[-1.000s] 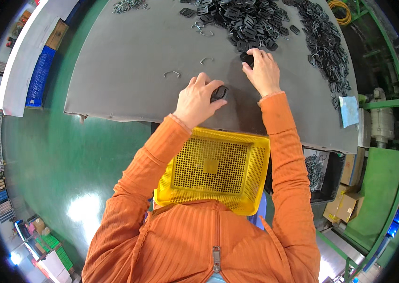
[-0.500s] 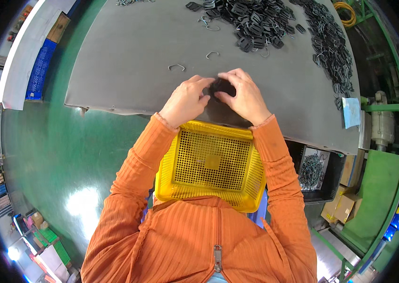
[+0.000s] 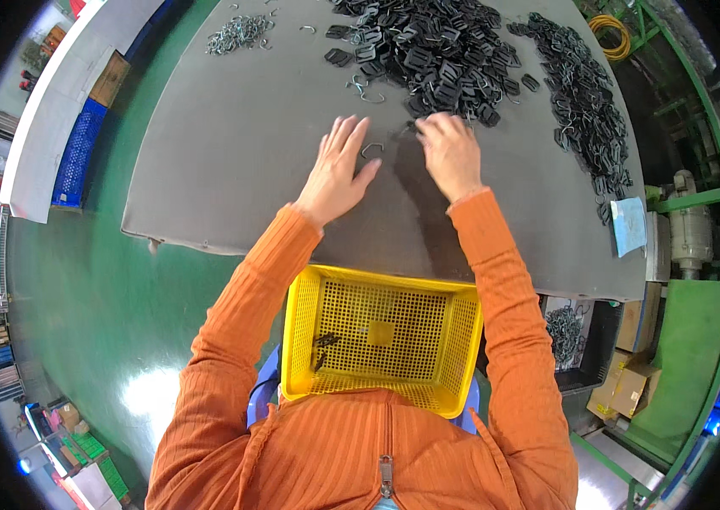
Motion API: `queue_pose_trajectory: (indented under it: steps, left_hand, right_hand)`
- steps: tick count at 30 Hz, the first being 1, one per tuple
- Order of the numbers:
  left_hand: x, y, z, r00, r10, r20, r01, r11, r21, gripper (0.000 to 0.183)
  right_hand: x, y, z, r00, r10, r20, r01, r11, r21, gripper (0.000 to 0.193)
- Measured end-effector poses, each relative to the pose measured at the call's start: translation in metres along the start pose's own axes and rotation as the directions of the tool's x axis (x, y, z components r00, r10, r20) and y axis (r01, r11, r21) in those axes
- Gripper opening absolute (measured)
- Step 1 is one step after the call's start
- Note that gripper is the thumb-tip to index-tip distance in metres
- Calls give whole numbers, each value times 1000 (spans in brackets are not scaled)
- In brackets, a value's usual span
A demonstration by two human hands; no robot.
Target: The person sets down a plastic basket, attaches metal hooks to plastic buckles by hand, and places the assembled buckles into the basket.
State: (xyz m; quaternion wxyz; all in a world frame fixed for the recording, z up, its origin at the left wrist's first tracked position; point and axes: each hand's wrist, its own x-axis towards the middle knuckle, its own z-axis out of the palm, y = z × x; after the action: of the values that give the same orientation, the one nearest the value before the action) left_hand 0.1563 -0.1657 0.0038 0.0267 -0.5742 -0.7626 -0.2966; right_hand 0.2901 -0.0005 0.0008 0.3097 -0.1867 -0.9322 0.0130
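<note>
My left hand (image 3: 337, 176) is over the grey tabletop with its fingers stretched out and the thumb apart, holding nothing. Just beside its fingertips lies a bent metal hook (image 3: 372, 150). My right hand (image 3: 450, 159) reaches forward to the near edge of a heap of black slotted buckles (image 3: 453, 64). Its fingers are extended and slightly blurred, and nothing shows in its grasp. A few small black pieces (image 3: 324, 342) lie at the left in the yellow perforated basket (image 3: 384, 274), which is in front of my body.
More metal hooks (image 3: 239, 34) are heaped at the far left of the table (image 3: 207, 170). A long pile of dark buckles and hooks (image 3: 589, 106) runs down the right side. A light-blue sheet (image 3: 628, 227) hangs at the right edge, above a black bin (image 3: 595, 344) holding metal pieces.
My hands were together around a black piece; now they are apart and farther forward, that piece gone from them. Small black pieces now show in the basket. The view has shifted.
</note>
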Motion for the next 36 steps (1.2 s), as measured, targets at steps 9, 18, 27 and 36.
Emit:
queue_pose_trajectory:
  steps: [9, 18, 27, 36]
  left_hand:
    - [103, 21, 64, 978, 201, -56, -204, 977, -60, 51]
    - [61, 18, 21, 992, 48, -113, -73, 971, -226, 20]
    - [49, -5, -54, 837, -180, 517, 499, -138, -856, 21]
    - [56, 13, -29, 906, -344, 247, 421, 789, -446, 35]
  right_hand:
    - [-2, 27, -50, 805, 528, 270, -590, 666, 457, 20]
    - [-1, 39, -28, 898, 388, 206, -439, 789, 430, 19]
    - [-9, 9, -60, 923, 280, 264, -322, 938, 128, 25]
    - [-1, 42, -46, 763, 395, 511, -628, 271, 729, 26]
